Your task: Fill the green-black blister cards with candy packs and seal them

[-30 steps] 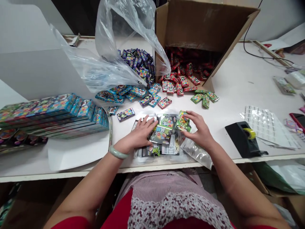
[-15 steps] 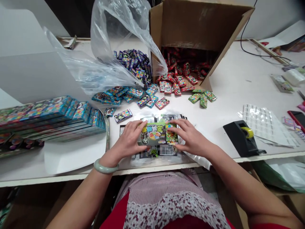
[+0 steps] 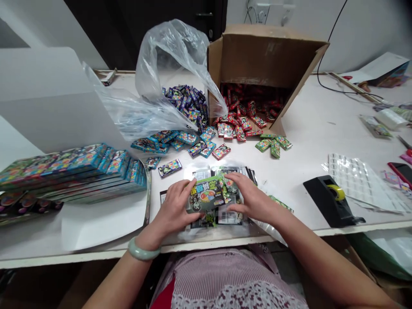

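Observation:
A flat dark printed candy box [image 3: 207, 195] with a green top edge lies tilted over a pile of packaging. My left hand [image 3: 177, 201], with a pale green bangle at the wrist, grips its left end between thumb and fingers. At its right end a small green candy box [image 3: 226, 189] shows partly. My right hand [image 3: 249, 195] curls around this end, fingertips at the upper corner and thumb below. How far the small box sits inside the dark one I cannot tell. Beneath both hands lie flat black printed wrappers [image 3: 230, 216] in clear plastic.
Blue boxes [image 3: 186, 138], purple boxes [image 3: 186, 101], red boxes [image 3: 243, 124] and green boxes [image 3: 273, 145] lie beyond my hands. A carton [image 3: 257, 56] stands behind. Stacked boxes [image 3: 77, 167] are left; a tape dispenser [image 3: 328, 204] and label sheets [image 3: 357, 180] right.
The dark box has tilted, its right end rising. My right hand has shifted slightly left along it, and less of the small green box shows. The camera view has tipped upward.

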{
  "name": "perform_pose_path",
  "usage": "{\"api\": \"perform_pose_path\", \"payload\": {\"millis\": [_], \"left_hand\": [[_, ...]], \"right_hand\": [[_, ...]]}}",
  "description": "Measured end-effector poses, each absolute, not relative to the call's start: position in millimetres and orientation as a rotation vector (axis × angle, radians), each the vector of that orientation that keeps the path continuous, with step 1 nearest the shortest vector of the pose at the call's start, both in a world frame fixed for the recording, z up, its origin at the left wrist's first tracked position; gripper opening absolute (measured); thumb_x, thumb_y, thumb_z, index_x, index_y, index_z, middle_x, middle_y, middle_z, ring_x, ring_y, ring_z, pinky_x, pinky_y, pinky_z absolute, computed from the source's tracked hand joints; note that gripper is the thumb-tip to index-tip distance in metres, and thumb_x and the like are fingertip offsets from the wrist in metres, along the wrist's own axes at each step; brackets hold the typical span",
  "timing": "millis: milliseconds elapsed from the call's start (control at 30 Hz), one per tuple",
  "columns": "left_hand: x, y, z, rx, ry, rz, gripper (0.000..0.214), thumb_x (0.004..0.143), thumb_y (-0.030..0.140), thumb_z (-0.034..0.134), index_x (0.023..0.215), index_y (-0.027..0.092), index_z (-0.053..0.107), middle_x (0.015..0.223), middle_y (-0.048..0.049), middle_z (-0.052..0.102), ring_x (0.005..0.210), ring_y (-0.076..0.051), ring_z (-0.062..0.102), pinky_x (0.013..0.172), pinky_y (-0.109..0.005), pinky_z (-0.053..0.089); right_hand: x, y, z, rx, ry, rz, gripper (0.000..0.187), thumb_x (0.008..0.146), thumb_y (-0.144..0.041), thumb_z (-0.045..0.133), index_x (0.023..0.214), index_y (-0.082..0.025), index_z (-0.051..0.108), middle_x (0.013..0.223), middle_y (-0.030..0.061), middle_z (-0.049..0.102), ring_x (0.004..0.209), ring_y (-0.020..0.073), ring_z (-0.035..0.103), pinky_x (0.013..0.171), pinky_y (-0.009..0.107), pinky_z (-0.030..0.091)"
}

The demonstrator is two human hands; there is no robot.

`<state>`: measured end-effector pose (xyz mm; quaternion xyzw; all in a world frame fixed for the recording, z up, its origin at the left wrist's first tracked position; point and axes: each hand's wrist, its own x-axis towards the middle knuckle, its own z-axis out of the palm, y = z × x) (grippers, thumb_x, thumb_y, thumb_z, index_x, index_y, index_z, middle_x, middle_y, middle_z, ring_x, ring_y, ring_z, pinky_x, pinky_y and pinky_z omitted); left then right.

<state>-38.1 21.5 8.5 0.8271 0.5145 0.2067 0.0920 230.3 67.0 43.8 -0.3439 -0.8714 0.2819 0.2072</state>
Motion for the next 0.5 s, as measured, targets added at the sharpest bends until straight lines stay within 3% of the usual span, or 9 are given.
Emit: {"api": "perform_pose_path", "payload": {"millis": [100, 267, 367, 433, 500], "left_hand": [[-34, 18, 5, 2.479, 1.546, 0.636, 0.093, 0.069, 0.041, 0.074, 0.144, 0.016, 0.026, 0.129, -0.0185, 0.044, 0.118, -0.035, 0.044, 0.100, -0.051, 0.038], [-37, 15, 0, 2.427, 1.562, 0.659, 0.093, 0.067, 0.041, 0.075, 0.143, 0.018, 0.027, 0.127, -0.0167, 0.046, 0.118, -0.034, 0.045, 0.099, -0.050, 0.040], [-47, 15, 1, 2.346, 1.668, 0.723, 0.091, 0.068, 0.043, 0.075, 0.142, 0.021, 0.028, 0.125, -0.0146, 0.046, 0.116, -0.033, 0.047, 0.097, -0.050, 0.043], [-50, 15, 3, 2.321, 1.687, 0.748, 0.091, 0.067, 0.042, 0.075, 0.142, 0.022, 0.028, 0.125, -0.0138, 0.046, 0.115, -0.033, 0.048, 0.097, -0.051, 0.044], [-50, 14, 5, 2.311, 1.674, 0.745, 0.091, 0.067, 0.041, 0.075, 0.143, 0.023, 0.027, 0.126, -0.0133, 0.045, 0.116, -0.032, 0.047, 0.098, -0.050, 0.044]], "right_hand": [[217, 58, 42, -1.050, -2.325, 0.824, 0.049, 0.086, -0.023, 0.060, 0.132, -0.023, 0.044, 0.117, 0.0124, 0.061, 0.110, 0.0266, 0.056, 0.095, 0.048, 0.047], [219, 80, 33, -1.134, -2.041, 1.008, 0.029, 0.089, -0.027, 0.053, 0.117, -0.022, 0.057, 0.106, 0.0069, 0.068, 0.091, 0.0187, 0.064, 0.082, 0.036, 0.052], [227, 136, 20, -1.235, -1.990, 0.780, 0.028, 0.092, -0.026, 0.046, 0.116, -0.020, 0.059, 0.106, 0.0080, 0.069, 0.096, 0.0196, 0.064, 0.085, 0.037, 0.050], [226, 179, 10, -1.314, -2.250, 0.608, 0.030, 0.090, -0.018, 0.046, 0.116, -0.018, 0.062, 0.114, 0.0109, 0.067, 0.105, 0.0223, 0.060, 0.093, 0.041, 0.045], [218, 215, 1, -1.265, -2.389, 0.628, 0.033, 0.079, -0.010, 0.060, 0.110, -0.020, 0.067, 0.120, 0.0101, 0.065, 0.116, 0.0256, 0.055, 0.098, 0.043, 0.040]]}}
